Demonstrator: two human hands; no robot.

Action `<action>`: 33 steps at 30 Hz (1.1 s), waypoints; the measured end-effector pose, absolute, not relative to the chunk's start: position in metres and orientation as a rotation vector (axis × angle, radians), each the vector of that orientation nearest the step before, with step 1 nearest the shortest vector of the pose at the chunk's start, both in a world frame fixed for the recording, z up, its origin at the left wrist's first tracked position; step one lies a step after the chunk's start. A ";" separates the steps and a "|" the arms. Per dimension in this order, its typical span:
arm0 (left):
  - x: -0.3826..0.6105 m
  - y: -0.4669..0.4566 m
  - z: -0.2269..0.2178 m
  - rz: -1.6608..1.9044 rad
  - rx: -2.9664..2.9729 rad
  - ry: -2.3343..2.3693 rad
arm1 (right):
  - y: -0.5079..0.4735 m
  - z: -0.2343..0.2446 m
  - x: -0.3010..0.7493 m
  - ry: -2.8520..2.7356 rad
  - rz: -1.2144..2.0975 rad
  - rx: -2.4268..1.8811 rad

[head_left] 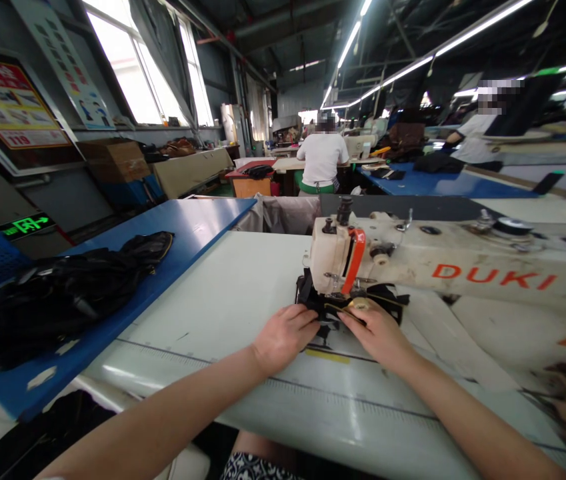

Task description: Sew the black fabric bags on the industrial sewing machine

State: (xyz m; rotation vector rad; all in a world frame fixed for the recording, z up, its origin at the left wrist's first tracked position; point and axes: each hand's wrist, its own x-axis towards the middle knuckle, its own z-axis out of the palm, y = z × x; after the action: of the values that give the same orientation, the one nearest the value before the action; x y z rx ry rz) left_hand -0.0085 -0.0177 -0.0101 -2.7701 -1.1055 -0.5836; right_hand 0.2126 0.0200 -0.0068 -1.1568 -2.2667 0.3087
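Observation:
A white sewing machine (413, 260) with orange lettering stands across the right half of the table. Under its needle head lies black fabric (307, 293), with a thin yellowish edge showing near my right fingers. My left hand (287, 337) presses the left part of this fabric, its fingers close together. From the other side my right hand (375, 330) grips the fabric close to the presser foot, thumb and fingers drawn together. A round yellowish piece (360, 304) shows at my right fingers; I cannot tell what it is. The needle point is hidden.
The pale sewing table (223, 280) has a ruler scale along its front. At left, black fabric goods (63, 287) are heaped on a blue table (203, 217). A person (323, 157) in a white top sits ahead; another person (477, 133) is at the right.

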 end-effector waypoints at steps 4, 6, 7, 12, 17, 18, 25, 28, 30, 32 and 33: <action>0.004 -0.002 -0.013 -0.329 -2.743 -1.141 | 0.022 -0.010 0.214 -2.263 0.360 -1.136; 0.007 0.000 -0.014 -0.262 -2.769 -1.147 | 0.023 -0.011 0.215 -2.271 0.376 -1.123; 0.007 0.000 -0.013 -0.241 -2.782 -1.142 | 0.023 -0.011 0.215 -2.273 0.383 -1.117; -0.001 -0.010 -0.012 -0.247 -2.803 -1.133 | 0.022 -0.010 0.215 -2.255 0.400 -1.108; -0.003 -0.008 -0.013 -0.282 -2.827 -1.039 | 0.022 -0.009 0.216 -2.258 0.401 -1.124; -0.003 -0.007 -0.013 -0.293 -2.828 -1.027 | 0.022 -0.008 0.216 -2.258 0.400 -1.127; -0.005 0.003 -0.019 -0.370 -2.836 -0.994 | 0.023 -0.011 0.216 -2.245 0.328 -1.059; -0.007 0.003 -0.021 -0.427 -2.852 -0.984 | 0.022 -0.014 0.216 -2.280 0.287 -1.017; -0.008 0.003 -0.022 -0.436 -2.865 -0.987 | 0.021 -0.016 0.217 -2.327 0.237 -1.018; -0.009 0.003 -0.021 -0.428 -2.878 -1.001 | 0.019 -0.018 0.218 -2.380 0.179 -1.018; -0.009 0.003 -0.021 -0.422 -2.883 -1.010 | 0.017 -0.019 0.218 -2.406 0.151 -1.015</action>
State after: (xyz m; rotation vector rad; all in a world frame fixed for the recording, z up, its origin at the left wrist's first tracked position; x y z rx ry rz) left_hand -0.0094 0.0030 -0.0211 -2.8830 -1.0104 -0.4216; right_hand 0.2181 0.0174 -0.0188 -1.0145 -2.4063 0.1514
